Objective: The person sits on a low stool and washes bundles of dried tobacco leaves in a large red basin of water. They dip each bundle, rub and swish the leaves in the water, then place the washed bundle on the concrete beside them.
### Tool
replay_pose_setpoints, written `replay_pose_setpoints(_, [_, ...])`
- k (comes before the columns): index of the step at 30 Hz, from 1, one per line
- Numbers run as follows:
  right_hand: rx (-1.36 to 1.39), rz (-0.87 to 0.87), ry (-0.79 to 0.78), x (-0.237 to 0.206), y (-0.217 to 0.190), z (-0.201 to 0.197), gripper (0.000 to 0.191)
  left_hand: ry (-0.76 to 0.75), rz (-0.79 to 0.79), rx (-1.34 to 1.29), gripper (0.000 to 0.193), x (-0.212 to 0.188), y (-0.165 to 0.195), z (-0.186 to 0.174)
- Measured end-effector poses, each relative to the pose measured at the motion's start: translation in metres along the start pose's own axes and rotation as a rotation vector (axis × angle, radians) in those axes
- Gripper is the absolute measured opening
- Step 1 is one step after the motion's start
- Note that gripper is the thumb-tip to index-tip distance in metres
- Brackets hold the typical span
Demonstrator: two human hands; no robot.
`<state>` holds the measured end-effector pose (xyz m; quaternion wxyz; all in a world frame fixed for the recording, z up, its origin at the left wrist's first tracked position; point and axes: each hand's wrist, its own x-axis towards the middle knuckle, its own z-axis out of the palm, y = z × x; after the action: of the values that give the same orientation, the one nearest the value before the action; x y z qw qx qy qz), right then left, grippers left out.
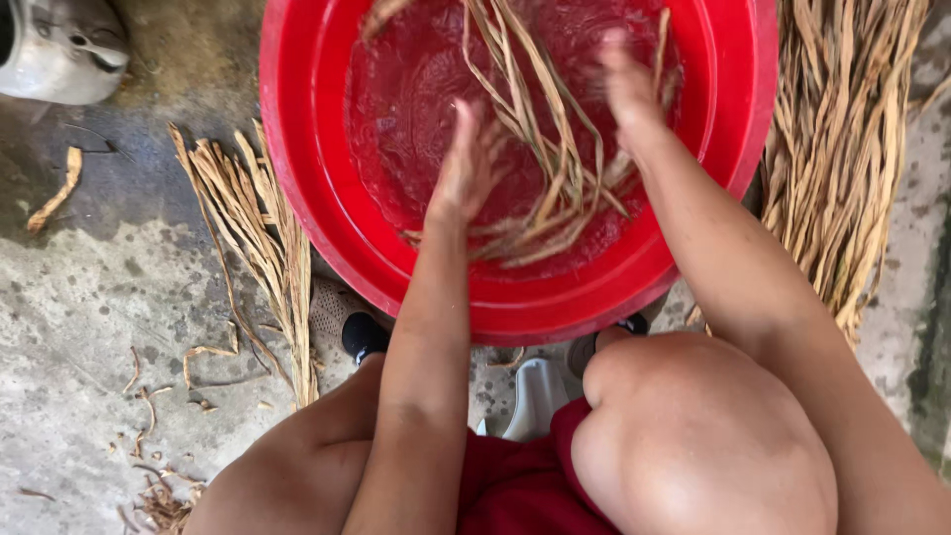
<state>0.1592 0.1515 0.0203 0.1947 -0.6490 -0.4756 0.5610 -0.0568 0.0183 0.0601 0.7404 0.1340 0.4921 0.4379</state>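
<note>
Both hands work in the red basin [297,149]: left hand [466,163] open, right hand [626,84] blurred, grip undeterminable. Straw strips [555,183] lie between them, long axis running away from the person, nearer the right.

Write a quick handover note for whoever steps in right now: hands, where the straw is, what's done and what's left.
Left hand: open, in the water of the red basin, beside the wet strands.
Right hand: blurred, among those strands; grip unclear.
Done: one bunch lies soaking in the basin.
Left: a small dry bundle on the floor to the left, and a bigger dry pile to the right, both outside the basin.
</note>
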Motion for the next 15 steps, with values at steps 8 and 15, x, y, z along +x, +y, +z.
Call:
replay_pose_setpoints(8, [-0.213,0.083,-0.183,-0.069,-0.003,0.064,0.071,-0.24,-0.144,0.736,0.112,0.009,-0.057,0.027])
replay_pose_setpoints(15, [-0.432,0.106,-0.176,-0.051,-0.052,0.027,0.066,0.171,0.118,-0.144,0.074,0.019,-0.035,-0.007])
